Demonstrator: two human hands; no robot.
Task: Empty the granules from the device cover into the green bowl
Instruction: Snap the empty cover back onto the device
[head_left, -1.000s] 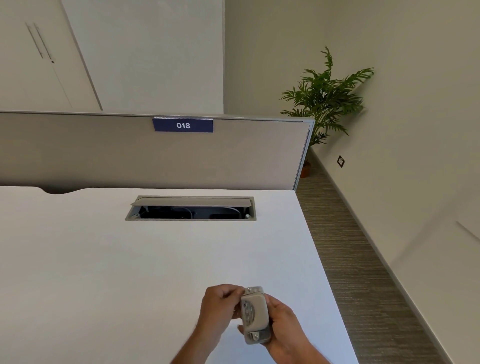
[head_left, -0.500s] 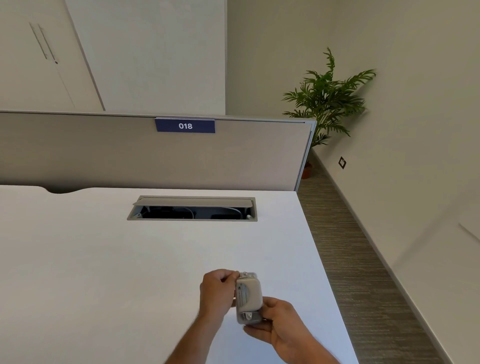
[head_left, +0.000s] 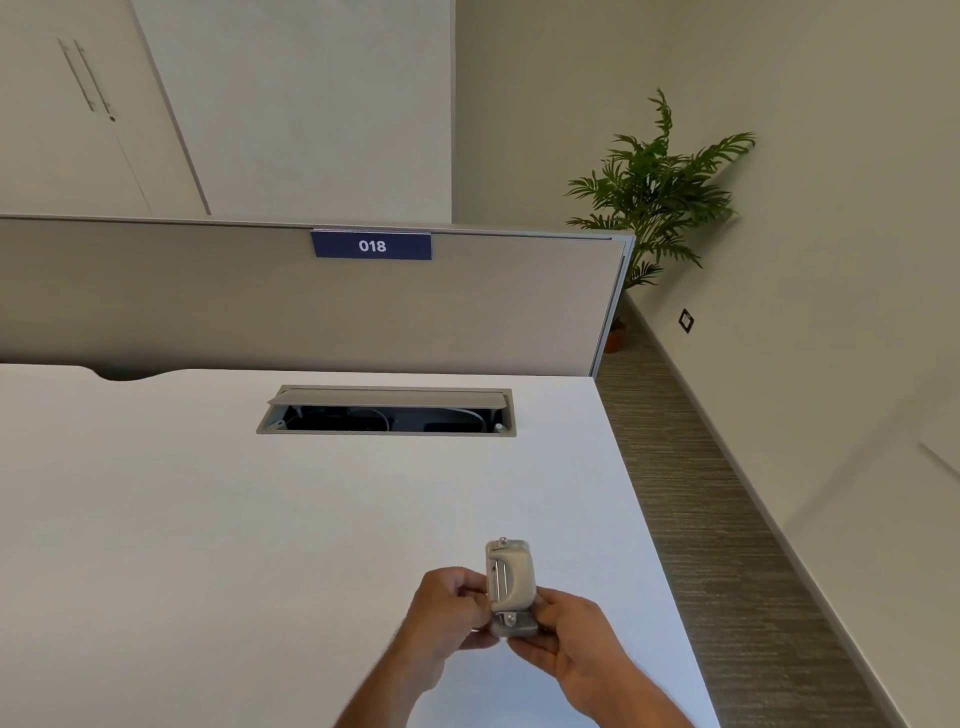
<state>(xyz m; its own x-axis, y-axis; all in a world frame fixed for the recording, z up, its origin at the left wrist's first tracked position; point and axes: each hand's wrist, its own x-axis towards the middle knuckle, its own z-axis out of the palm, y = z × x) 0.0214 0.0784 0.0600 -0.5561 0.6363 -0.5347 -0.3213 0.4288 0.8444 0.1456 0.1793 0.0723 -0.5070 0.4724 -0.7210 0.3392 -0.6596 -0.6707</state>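
Observation:
A small grey plastic device (head_left: 510, 582) with a rounded cover and metal screws at both ends is held upright above the white desk (head_left: 260, 519). My left hand (head_left: 451, 608) pinches its left side. My right hand (head_left: 571, 639) grips its lower end from the right and below. No granules can be made out on the device. No green bowl is in view.
An open cable hatch (head_left: 387, 410) with dark cables inside is set into the desk farther back. A grey partition (head_left: 260, 306) labelled 018 stands behind it. The desk's right edge drops to carpeted floor (head_left: 727, 519). A potted plant (head_left: 660, 192) stands in the corner.
Both hands lifted the device slightly and turned it more upright; the right hand slid down to its lower end, leaving the upper part exposed.

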